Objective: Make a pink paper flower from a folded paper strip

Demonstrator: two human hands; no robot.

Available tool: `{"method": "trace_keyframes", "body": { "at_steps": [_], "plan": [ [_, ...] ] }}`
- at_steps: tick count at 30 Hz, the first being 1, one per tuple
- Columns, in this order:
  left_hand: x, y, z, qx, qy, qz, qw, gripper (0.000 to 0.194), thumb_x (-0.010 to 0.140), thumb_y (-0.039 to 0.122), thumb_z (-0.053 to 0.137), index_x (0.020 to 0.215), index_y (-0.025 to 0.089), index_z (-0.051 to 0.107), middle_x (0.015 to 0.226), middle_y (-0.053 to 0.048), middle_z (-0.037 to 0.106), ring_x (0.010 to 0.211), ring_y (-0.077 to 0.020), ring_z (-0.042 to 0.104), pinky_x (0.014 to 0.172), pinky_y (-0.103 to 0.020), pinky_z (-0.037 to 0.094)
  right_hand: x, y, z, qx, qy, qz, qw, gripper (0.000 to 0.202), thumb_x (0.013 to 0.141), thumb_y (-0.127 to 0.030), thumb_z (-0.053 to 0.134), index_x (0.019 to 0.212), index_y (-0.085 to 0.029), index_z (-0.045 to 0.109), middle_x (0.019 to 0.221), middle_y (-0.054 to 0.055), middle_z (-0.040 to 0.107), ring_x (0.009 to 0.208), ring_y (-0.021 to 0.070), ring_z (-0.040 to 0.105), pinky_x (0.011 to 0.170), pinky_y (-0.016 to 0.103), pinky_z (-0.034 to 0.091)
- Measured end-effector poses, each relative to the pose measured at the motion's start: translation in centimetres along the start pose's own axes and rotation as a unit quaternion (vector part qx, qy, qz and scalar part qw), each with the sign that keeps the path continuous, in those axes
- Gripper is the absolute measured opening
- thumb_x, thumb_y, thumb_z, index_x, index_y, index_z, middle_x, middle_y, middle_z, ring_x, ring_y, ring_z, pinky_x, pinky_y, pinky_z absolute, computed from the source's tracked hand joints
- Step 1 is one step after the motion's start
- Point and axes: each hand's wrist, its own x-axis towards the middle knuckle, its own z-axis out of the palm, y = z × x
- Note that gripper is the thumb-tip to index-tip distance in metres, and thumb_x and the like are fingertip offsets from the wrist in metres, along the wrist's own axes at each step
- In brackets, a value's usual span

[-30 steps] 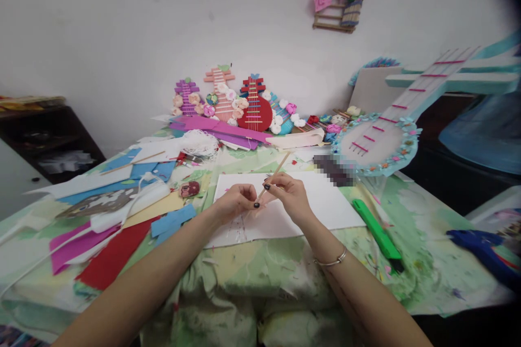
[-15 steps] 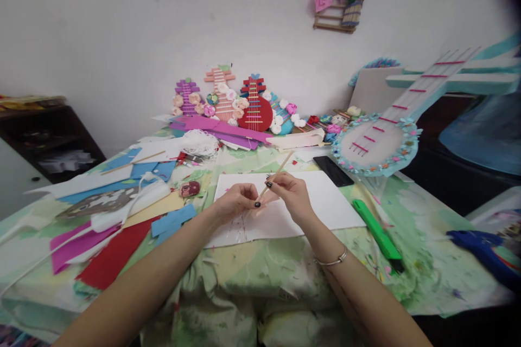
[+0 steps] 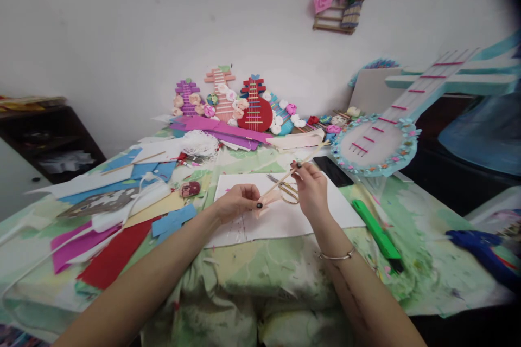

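My left hand (image 3: 239, 201) pinches a small piece of peach-coloured crinkled paper (image 3: 268, 203) above a white sheet (image 3: 329, 209). A long, thin, pale tan strip (image 3: 278, 184) runs from that paper up to my right hand (image 3: 312, 187). The right thumb and fingertips are closed on the strip, whose far end sticks out beyond them. I cannot tell whether strip and paper are one piece. Gold-handled scissors (image 3: 290, 193) lie on the sheet between my hands, partly behind the right one.
A black phone (image 3: 334, 171) and a green utility knife (image 3: 377, 236) lie on the right, with a blue-handled tool (image 3: 480, 249) farther out. Coloured sheets (image 3: 118, 252) and white string (image 3: 200, 145) spread leftward. Several small paper lutes (image 3: 255, 111) lean on the wall; a larger one (image 3: 374, 143) stands right.
My right hand has moved right and slightly up along the strip, away from the left hand. More of the strip shows, and the scissors are now uncovered. The left hand has stayed nearly still.
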Motion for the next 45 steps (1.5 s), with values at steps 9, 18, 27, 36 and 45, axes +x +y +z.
{"method": "trace_keyframes", "body": {
  "at_steps": [9,18,27,36,45],
  "plan": [
    [0.1,0.2,-0.1,-0.053,0.013,0.007,0.999,0.027,0.054,0.015,0.078,0.068,0.011,0.055,0.060,0.000,0.059,0.052,-0.0095,0.055,0.053,-0.022,0.041,0.7,-0.6,-0.9,-0.018,-0.008,0.059,0.998,0.011,0.060,-0.016,0.054,0.071,-0.018,0.053,0.058,-0.005,0.052,0.039,0.0043,0.039,0.039,0.020,0.027],
    [-0.1,0.6,-0.2,-0.084,0.004,0.023,0.996,0.024,0.056,0.015,0.077,0.072,0.012,0.059,0.063,-0.001,0.059,0.057,-0.0097,0.055,0.060,-0.023,0.042,-0.9,0.1,0.0,-0.189,-0.206,0.103,0.955,0.030,0.055,-0.032,0.073,0.079,-0.019,0.063,0.055,-0.003,0.059,0.047,0.0110,0.051,0.047,0.023,0.037],
    [0.1,0.4,0.5,0.020,0.030,0.082,0.996,0.032,0.062,0.026,0.076,0.087,0.012,0.061,0.084,-0.007,0.064,0.077,-0.0161,0.059,0.073,-0.027,0.044,-1.2,0.9,0.3,-0.278,-0.306,0.028,0.910,0.013,0.068,-0.030,0.065,0.073,-0.018,0.065,0.067,-0.001,0.064,0.061,0.0123,0.056,0.059,0.024,0.042],
    [0.2,0.1,0.4,0.107,0.055,0.100,0.988,0.028,0.057,0.020,0.078,0.077,0.011,0.061,0.074,-0.005,0.065,0.069,-0.0151,0.060,0.068,-0.027,0.044,-1.2,1.7,0.2,-0.368,-0.316,-0.050,0.873,0.009,0.073,-0.021,0.057,0.070,-0.019,0.065,0.061,-0.003,0.059,0.060,0.0120,0.051,0.058,0.022,0.036],
    [0.3,0.1,0.5,0.182,0.118,0.109,0.970,0.029,0.055,0.022,0.078,0.076,0.011,0.060,0.074,-0.004,0.063,0.068,-0.0138,0.058,0.066,-0.027,0.046,-1.4,1.4,0.4,-0.464,-0.258,-0.085,0.843,0.013,0.074,-0.025,0.057,0.063,-0.020,0.062,0.053,-0.004,0.053,0.053,0.0109,0.045,0.051,0.022,0.028]
  ]
}}
